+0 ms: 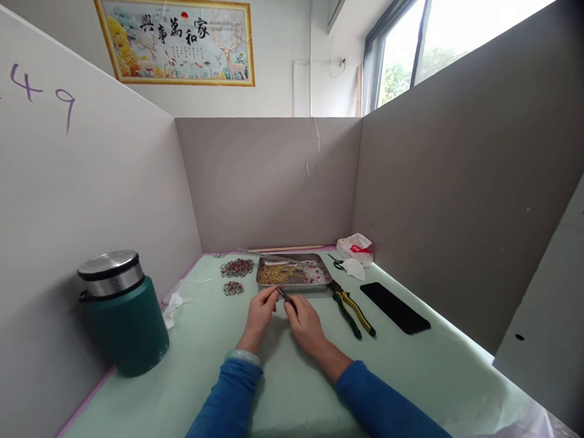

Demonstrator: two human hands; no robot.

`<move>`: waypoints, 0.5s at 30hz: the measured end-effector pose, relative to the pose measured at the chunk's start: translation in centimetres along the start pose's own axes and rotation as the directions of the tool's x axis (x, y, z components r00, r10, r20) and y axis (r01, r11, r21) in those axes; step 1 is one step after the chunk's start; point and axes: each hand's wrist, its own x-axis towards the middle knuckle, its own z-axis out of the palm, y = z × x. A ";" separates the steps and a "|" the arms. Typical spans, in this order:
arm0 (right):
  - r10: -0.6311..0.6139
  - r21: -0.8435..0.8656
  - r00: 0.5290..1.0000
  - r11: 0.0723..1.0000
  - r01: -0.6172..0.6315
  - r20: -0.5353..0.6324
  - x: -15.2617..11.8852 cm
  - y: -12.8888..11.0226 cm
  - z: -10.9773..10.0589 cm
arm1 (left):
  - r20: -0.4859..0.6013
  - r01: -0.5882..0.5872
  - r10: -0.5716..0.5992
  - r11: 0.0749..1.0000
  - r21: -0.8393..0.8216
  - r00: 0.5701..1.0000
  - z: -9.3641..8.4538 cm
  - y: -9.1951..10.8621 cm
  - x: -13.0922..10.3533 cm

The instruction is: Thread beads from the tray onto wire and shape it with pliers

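Note:
Just in front of a metal tray, my two hands are close together. My left hand is closed in a pinch; whatever lies between its fingertips is too small to make out. A slim dark tool, perhaps tweezers, is gripped by my right hand, its tip pointing to the left fingertips. Small gold-coloured pieces fill the tray's left part, and red and clear beads lie in its right part. Left of the tray are a larger pile and a smaller pile of red-and-silver pieces.
Yellow-and-black pliers and a black phone-like slab lie to the right. Behind them are scissors, a crumpled tissue and a tissue pack. A green flask stands left. Grey partitions surround the table.

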 end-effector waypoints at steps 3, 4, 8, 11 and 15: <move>-0.001 0.004 1.000 1.000 0.001 -0.004 0.0 0.1 0.1 | -0.012 0.004 -0.004 1.000 -0.010 1.000 0.0 -0.2 0.1; -0.001 0.011 1.000 1.000 0.001 -0.001 0.0 0.1 0.1 | -0.017 0.006 -0.006 1.000 -0.015 1.000 0.0 -0.3 0.1; 0.007 0.064 1.000 0.998 -0.009 0.025 0.1 0.2 0.2 | -0.032 0.018 -0.019 0.999 -0.033 0.999 0.0 -0.2 0.1; 0.022 0.111 0.999 0.994 -0.027 0.040 0.2 0.1 0.3 | -0.036 0.027 -0.029 0.998 -0.051 0.999 0.0 -0.1 0.0; 0.074 0.165 0.996 0.983 -0.081 0.048 0.2 0.2 0.3 | -0.025 0.068 -0.071 0.993 -0.101 0.997 0.1 0.1 -0.1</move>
